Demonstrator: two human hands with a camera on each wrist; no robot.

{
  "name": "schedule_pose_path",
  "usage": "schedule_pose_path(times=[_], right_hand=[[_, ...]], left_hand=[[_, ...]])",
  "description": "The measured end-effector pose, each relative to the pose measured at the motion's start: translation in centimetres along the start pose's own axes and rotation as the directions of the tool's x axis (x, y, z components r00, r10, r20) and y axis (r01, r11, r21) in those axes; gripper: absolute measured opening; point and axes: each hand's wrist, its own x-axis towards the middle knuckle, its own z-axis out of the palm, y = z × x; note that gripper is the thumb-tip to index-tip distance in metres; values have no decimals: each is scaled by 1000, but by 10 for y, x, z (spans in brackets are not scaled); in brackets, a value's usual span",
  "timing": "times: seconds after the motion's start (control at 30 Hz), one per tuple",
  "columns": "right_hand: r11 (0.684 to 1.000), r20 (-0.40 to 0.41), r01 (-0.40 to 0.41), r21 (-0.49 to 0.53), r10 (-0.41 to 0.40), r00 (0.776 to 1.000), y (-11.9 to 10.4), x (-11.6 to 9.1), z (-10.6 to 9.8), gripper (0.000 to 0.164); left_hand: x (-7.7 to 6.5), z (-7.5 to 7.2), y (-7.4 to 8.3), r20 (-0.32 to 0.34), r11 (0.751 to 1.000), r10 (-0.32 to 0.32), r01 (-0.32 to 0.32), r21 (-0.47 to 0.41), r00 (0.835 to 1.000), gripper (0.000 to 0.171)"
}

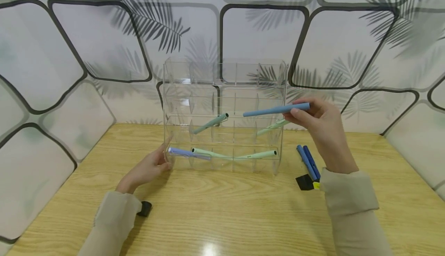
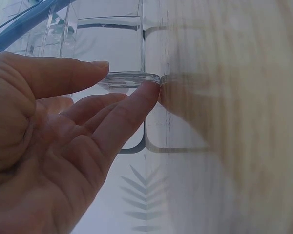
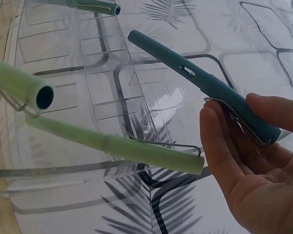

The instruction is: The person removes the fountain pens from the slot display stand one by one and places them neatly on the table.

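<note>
A clear acrylic rack (image 1: 222,145) with tiered compartments stands on the table. My right hand (image 1: 318,122) pinches a blue fountain pen (image 1: 274,110) near its clip end, level with the rack's middle tiers at the right; it looks teal in the right wrist view (image 3: 185,70). At the rack's lower left corner, my left hand (image 1: 149,167) holds the side edge, thumb in front and fingertip at the base (image 2: 132,78). A teal pen (image 1: 211,123) and a light green pen (image 1: 272,126) lie in a middle tier. The bottom tier carries a violet-blue pen (image 1: 184,152) and two light green pens (image 1: 257,155).
Two blue pens (image 1: 306,162) lie side by side on the wooden table (image 1: 215,205), right of the rack. A black piece (image 1: 304,182) and a yellow bit are by the right sleeve. A patterned backdrop (image 1: 264,43) rises behind the rack.
</note>
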Motion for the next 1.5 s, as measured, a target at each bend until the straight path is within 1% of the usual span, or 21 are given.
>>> schedule_pose_path(times=[0.13,0.3,0.4,0.53,0.6,0.7,0.77,0.87,0.97,1.03,1.13,1.23,1.37,1.43,1.5], right_hand=[[1000,-4,-11,-19,11,1000,3,-9,-9,19],[1000,21,13,-22,-12,1000,1,-17,-19,16],[998,29,28,-58,-26,999,-2,-24,-27,18],[996,26,32,-85,-30,999,-6,-34,-42,19],[997,19,41,-64,-40,999,-8,-37,-51,20],[998,-5,69,-7,-69,998,-10,-39,-62,22],[996,-24,79,49,-77,997,-11,-38,-69,22],[990,-60,91,107,-85,995,-10,-36,-79,21],[984,-98,88,154,-73,993,-9,-34,-92,20],[979,-120,72,191,-49,992,-8,-33,-102,21],[967,-130,28,254,6,991,-5,-32,-116,23],[963,-120,-25,269,59,991,1,-30,-126,24],[974,-119,-103,204,130,984,13,-28,-136,21],[975,-128,-155,156,176,976,20,-27,-142,18],[971,-146,-218,94,230,962,27,-26,-146,14]], left_hand=[[0,0,1,1,1000,11,-11,13,1000,87],[0,0,2,-13,999,13,-13,39,1000,86],[-1,0,3,-28,998,0,2,56,1000,87],[0,-1,5,-33,998,-11,13,69,999,86],[0,-2,5,-33,998,-7,9,68,999,86],[-1,-2,5,-29,998,-4,5,55,1000,86],[-1,-2,5,-30,999,2,0,52,1000,86],[-2,-2,4,-27,999,12,-11,53,1000,86],[-3,-1,2,-29,998,18,-17,52,999,86],[-3,-1,2,-24,999,17,-16,44,1000,86],[-3,-1,1,-24,999,11,-10,46,1000,86],[-2,-1,1,-23,999,11,-9,53,1000,86],[-2,-2,1,-25,999,10,-9,52,1000,87],[-2,-1,0,-25,999,12,-10,51,1000,88],[-1,-1,0,-24,999,14,-13,53,1000,87]])
